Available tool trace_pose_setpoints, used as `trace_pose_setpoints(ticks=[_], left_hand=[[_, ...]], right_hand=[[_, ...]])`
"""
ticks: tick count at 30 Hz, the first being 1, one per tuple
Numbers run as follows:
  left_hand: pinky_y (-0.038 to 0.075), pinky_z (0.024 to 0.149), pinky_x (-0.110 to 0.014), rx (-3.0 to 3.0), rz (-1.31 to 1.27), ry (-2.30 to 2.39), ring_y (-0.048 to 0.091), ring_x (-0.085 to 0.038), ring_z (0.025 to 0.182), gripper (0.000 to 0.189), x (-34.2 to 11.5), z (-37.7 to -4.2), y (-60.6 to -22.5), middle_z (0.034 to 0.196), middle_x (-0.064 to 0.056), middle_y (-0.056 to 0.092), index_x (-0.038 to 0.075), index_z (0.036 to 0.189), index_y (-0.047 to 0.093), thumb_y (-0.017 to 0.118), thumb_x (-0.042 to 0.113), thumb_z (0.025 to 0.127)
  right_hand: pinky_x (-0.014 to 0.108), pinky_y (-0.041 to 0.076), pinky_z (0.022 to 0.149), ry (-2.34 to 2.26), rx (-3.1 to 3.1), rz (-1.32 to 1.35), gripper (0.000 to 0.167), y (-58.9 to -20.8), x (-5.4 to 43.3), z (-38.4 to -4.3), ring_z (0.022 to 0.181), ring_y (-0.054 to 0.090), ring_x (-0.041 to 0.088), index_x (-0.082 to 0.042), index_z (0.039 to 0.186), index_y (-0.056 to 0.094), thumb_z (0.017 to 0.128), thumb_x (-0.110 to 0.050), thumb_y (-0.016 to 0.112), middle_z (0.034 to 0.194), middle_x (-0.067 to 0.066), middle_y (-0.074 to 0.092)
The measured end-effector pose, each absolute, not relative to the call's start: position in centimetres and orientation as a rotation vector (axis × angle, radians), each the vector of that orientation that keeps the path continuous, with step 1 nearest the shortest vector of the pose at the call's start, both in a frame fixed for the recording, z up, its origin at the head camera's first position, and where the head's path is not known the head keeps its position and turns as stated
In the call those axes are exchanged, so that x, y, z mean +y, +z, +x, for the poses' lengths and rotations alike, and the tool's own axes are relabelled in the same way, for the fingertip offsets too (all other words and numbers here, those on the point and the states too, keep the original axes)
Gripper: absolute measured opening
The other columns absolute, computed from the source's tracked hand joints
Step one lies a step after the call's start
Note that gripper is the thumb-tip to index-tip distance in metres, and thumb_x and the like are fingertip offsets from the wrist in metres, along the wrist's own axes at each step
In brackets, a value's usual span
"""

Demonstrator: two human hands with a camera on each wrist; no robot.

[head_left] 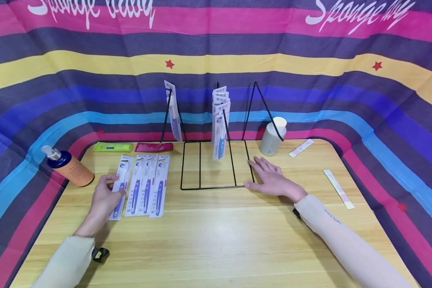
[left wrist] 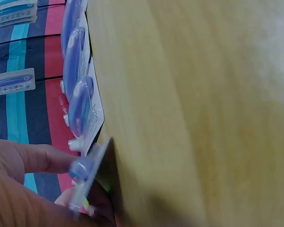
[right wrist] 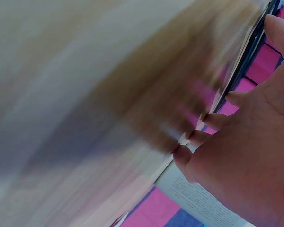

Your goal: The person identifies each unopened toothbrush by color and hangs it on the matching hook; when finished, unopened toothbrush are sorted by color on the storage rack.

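My left hand [head_left: 104,198] pinches the leftmost packaged toothbrush [head_left: 124,170] between thumb and fingers by its side edge. In the left wrist view this toothbrush pack [left wrist: 87,172] is tipped up on edge. Just right of it, three more toothbrush packs [head_left: 146,188] with purple handles lie side by side on the table. My right hand [head_left: 270,180] lies with fingers spread at the right front corner of a black wire rack [head_left: 209,187]. Several toothbrush packs [head_left: 220,132] stand in the rack's middle divider, and another toothbrush pack [head_left: 173,112] leans in its left divider.
An orange pump bottle [head_left: 73,170] stands at the table's left edge. Green [head_left: 111,147] and red tubes [head_left: 153,147] lie along the back. Behind my right hand is a grey bottle [head_left: 270,140] with a white cap. Two slim white packets [head_left: 301,148] lie at the right.
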State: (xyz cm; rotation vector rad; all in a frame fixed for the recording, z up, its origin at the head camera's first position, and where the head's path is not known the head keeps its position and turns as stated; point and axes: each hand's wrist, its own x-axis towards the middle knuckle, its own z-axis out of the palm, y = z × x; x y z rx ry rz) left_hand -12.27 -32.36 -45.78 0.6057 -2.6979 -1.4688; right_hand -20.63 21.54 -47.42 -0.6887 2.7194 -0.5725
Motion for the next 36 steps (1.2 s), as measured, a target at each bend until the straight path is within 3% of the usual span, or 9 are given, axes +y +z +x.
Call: trace_pose_setpoints(ticks=[4,7,13,19,24,30,36], left_hand=[[0.047,0.075,-0.019,-2.638,0.618,-1.555,0.051,-0.028,0.114,0.064,-32.3,-12.3,-45.5,0.145,-0.027,0.045,-0.007,0.157,0.039,0.062,-0.009,0.098],[0.050,0.073,-0.022,-2.603,0.619,-1.601,0.052,-0.026,0.111,0.065,-31.9,-12.3,-45.1,0.149,-0.023,0.043,-0.003,0.162,0.038,0.060,-0.007,0.101],[0.056,0.063,-0.026,-2.485,0.547,-1.639,0.056,-0.017,0.092,0.058,-30.5,-12.2,-44.2,0.127,-0.012,0.050,0.003,0.160,0.043,0.061,-0.002,0.105],[0.053,0.063,-0.019,-2.274,0.393,-1.668,0.054,-0.014,0.095,0.045,-28.3,-12.0,-43.1,0.119,-0.001,0.052,0.005,0.150,0.056,0.066,0.002,0.106],[0.053,0.066,-0.015,-2.069,0.172,-1.739,0.057,-0.016,0.095,0.043,-26.0,-11.1,-41.7,0.117,-0.007,0.058,0.005,0.146,0.060,0.064,-0.006,0.105],[0.057,0.093,-0.021,-1.738,-0.292,-1.852,0.060,-0.024,0.115,0.048,-23.3,-9.7,-40.8,0.137,-0.019,0.056,-0.009,0.146,0.052,0.051,-0.022,0.099],[0.054,0.101,-0.027,-1.645,-0.528,-1.724,0.058,-0.027,0.118,0.047,-20.5,-8.5,-40.9,0.138,-0.021,0.055,-0.021,0.139,0.048,0.053,-0.024,0.092]], right_hand=[[0.079,0.009,0.122,-0.571,2.728,-0.697,0.099,-47.3,21.5,-20.6,0.165,0.002,0.046,-0.010,0.175,0.019,0.105,-0.066,0.060,0.181,0.019,0.007],[0.078,0.010,0.122,-0.577,2.735,-0.695,0.099,-47.1,21.5,-20.5,0.165,0.003,0.045,-0.011,0.175,0.020,0.104,-0.065,0.061,0.181,0.019,0.007],[0.079,0.010,0.122,-0.571,2.735,-0.700,0.098,-47.3,21.4,-20.8,0.165,0.003,0.046,-0.011,0.175,0.020,0.105,-0.066,0.060,0.181,0.019,0.008],[0.079,0.010,0.122,-0.563,2.734,-0.698,0.099,-47.4,21.5,-20.7,0.165,0.003,0.045,-0.012,0.176,0.020,0.104,-0.068,0.059,0.181,0.018,0.008],[0.079,0.010,0.122,-0.563,2.732,-0.698,0.099,-47.3,21.4,-20.7,0.165,0.003,0.045,-0.011,0.175,0.020,0.105,-0.068,0.059,0.181,0.019,0.008],[0.079,0.011,0.122,-0.560,2.735,-0.701,0.099,-47.3,21.5,-20.6,0.165,0.003,0.045,-0.011,0.175,0.020,0.105,-0.067,0.059,0.181,0.019,0.008],[0.079,0.010,0.122,-0.553,2.736,-0.705,0.098,-47.5,21.6,-20.6,0.165,0.003,0.045,-0.011,0.176,0.020,0.105,-0.067,0.059,0.181,0.019,0.008]])
